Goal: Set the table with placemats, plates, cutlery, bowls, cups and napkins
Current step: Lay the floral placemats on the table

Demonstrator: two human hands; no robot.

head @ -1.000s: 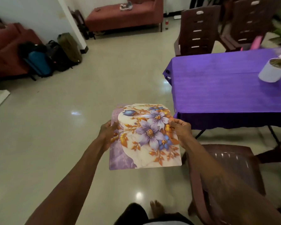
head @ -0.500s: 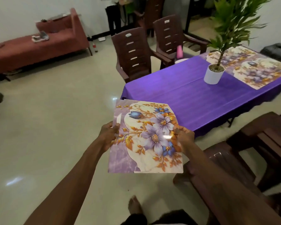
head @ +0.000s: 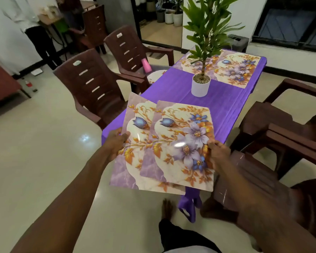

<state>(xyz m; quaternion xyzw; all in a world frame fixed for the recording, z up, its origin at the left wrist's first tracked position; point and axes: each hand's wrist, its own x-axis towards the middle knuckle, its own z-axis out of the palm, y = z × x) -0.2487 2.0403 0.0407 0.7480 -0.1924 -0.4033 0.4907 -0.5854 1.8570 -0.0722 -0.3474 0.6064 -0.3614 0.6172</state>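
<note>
I hold two floral placemats fanned apart over the near end of the purple-clothed table point(head: 171, 88). My left hand point(head: 115, 141) grips the left edge of the lower placemat point(head: 133, 148). My right hand point(head: 218, 149) pinches the right edge of the upper placemat point(head: 181, 143), which overlaps the lower one. Two more placemats lie flat at the table's far end: the right one point(head: 241, 70) in full view, the left one point(head: 188, 63) partly behind the plant.
A potted plant in a white pot point(head: 200, 86) stands mid-table. Brown plastic chairs point(head: 91, 84) line the left side, one holding a pink cup point(head: 146, 65) and a plate point(head: 156, 76). More chairs point(head: 281, 136) stand at the right. A person point(head: 38, 33) stands far left.
I have turned and stepped up to the table. The single-looking stack in my hands has slid apart into two overlapping placemats, now over the table's near end.
</note>
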